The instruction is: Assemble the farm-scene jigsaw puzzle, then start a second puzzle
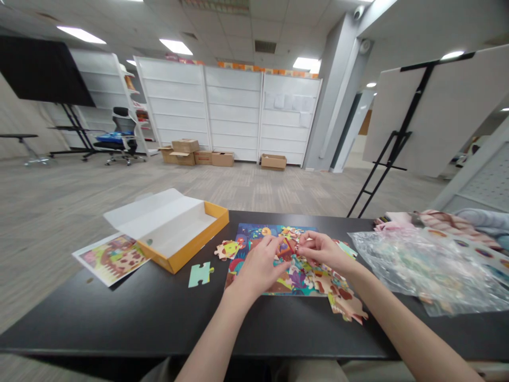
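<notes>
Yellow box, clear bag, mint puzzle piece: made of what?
Yellow box: likely cardboard, smooth-looking; folded flap, white inside.
Clear bag: thin glossy plastic, by its crinkles and glints.
Mint puzzle piece: probably card, flat, interlocking cut; finish unclear.

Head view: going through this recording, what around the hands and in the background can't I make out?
All in the head view:
- Right hand: whether it pinches a piece; too small and blurred.
- Illustrated board: partly covered by the left hand and loose pieces.
- Picture sheet: partly hidden by the open box.
- Plastic bag: contents obscured by creases and glare.
- Distant white papers: any writing, too small.
</notes>
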`<state>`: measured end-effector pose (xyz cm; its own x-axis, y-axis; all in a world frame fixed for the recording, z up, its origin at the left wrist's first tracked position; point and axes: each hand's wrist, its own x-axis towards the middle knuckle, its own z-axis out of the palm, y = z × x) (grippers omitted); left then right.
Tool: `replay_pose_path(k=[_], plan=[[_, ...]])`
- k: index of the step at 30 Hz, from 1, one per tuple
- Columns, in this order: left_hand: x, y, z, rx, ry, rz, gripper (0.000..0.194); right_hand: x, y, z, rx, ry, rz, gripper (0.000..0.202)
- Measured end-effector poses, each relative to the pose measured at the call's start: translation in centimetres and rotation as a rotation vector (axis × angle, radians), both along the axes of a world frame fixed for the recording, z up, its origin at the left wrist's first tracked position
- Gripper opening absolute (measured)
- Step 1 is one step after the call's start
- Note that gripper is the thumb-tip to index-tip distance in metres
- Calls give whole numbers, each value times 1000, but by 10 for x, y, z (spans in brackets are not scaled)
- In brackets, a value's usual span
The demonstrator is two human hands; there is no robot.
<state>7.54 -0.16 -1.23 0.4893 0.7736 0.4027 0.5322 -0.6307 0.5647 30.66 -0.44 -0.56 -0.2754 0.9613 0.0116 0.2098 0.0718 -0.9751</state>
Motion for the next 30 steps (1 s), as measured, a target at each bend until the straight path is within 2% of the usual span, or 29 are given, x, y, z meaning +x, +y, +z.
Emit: replay_pose_path(k=[3,7,10,12,14,16,19,24,30], plan=[[-17,11,4,18,53,100,48,12,6,3,103,2,-172,45],[-43,28,7,37,206,269,27,35,17,4,264,-42,-474,49],[-52,34,3,19,261,309,23,47,21,1,324,-196,-551,48],[-51,34,-1,2,295,323,24,51,21,-1,350,-321,-490,45],[-49,31,-4,-6,331,328,30,52,18,-2,363,-472,-368,42],[-46,28,-5,-3,358,312,39,52,16,-2,367,-637,-244,41],[-45,25,-3,10,365,292,45,53,13,0,328,-782,-137,44],[-46,23,-4,-1,387,248,35,56,10,3,212,-817,-44,53],[-41,21,-2,48,351,177,28,61,11,0,166,-737,-41,53]])
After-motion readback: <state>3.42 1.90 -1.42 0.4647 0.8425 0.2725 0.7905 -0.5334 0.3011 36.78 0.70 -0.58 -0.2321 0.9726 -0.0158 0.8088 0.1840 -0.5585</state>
